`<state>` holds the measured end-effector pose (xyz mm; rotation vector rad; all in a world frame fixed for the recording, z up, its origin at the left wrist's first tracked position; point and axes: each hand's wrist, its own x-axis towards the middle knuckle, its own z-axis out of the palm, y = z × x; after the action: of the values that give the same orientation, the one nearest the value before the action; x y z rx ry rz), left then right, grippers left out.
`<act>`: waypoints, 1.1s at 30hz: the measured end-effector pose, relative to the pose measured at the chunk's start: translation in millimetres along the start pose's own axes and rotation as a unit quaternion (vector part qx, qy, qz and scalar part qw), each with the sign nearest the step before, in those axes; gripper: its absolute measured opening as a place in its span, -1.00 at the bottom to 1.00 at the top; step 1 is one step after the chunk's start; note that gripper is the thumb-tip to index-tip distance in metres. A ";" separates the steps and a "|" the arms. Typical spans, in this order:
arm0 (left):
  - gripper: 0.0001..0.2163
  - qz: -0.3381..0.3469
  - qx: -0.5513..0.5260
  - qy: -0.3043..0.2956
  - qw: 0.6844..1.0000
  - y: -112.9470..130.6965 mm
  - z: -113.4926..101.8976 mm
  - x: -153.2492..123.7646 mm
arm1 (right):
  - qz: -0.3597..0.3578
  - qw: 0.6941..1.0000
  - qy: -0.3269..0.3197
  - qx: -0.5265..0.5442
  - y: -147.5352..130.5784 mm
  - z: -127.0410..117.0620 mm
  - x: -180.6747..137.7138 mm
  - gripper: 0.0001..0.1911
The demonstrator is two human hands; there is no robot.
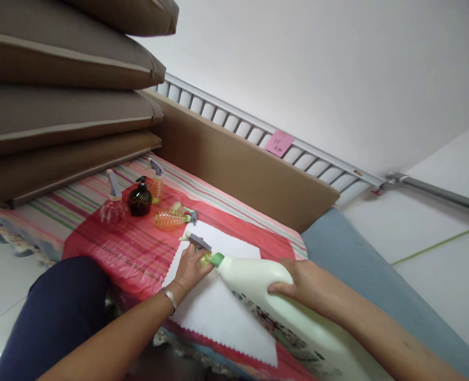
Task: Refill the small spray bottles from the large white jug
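My left hand is closed on a yellowish see-through spray bottle, mostly hidden by the fingers. A grey trigger sprayer head shows at the fingertips; whether it is joined to that bottle I cannot tell. In my right hand is a large pale green jug-like bottle, tilted with its green spout end against or just beside the yellowish piece. Below both hands lies a white sheet with a zigzag edge. Any flowing liquid cannot be made out.
On the red plastic sheet stand a clear spray bottle, a dark pump bottle and an orange spray bottle. Another orange spray bottle lies sideways. Stacked brown cushions rise at left; a brown board lines the back.
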<state>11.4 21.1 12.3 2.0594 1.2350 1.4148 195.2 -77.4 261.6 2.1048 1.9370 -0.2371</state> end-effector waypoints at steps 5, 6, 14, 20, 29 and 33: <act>-0.81 -0.001 -0.001 0.001 1.000 -0.6 0.3 -0.4 | 0.008 1.000 -0.002 -0.005 -1.3 -1.2 -0.3 -0.58; -0.81 -0.001 -0.001 0.001 1.000 -0.6 0.3 -0.5 | 0.007 1.000 -0.002 -0.006 -1.4 -1.3 -0.2 -0.58; -0.81 -0.003 -0.003 0.001 1.000 2.0 -1.1 0.7 | 0.004 1.000 -0.007 -0.004 -1.5 -3.1 -0.7 -0.59; -0.82 -0.004 -0.004 0.000 1.000 2.7 -1.8 0.9 | 0.006 1.000 0.001 -0.001 -0.8 -2.1 0.3 -0.60; -0.80 -0.007 -0.002 -0.004 1.000 -0.7 0.9 0.0 | 0.012 1.000 -0.005 0.002 -1.3 -2.4 1.4 -0.61; -0.81 -0.007 -0.003 -0.004 1.000 0.0 0.2 0.4 | 0.017 1.000 -0.006 0.005 -3.6 -4.2 1.9 -0.61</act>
<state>11.7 21.5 12.4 2.0477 1.2375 1.4008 191.6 -74.0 264.7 2.1357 1.8953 -0.2518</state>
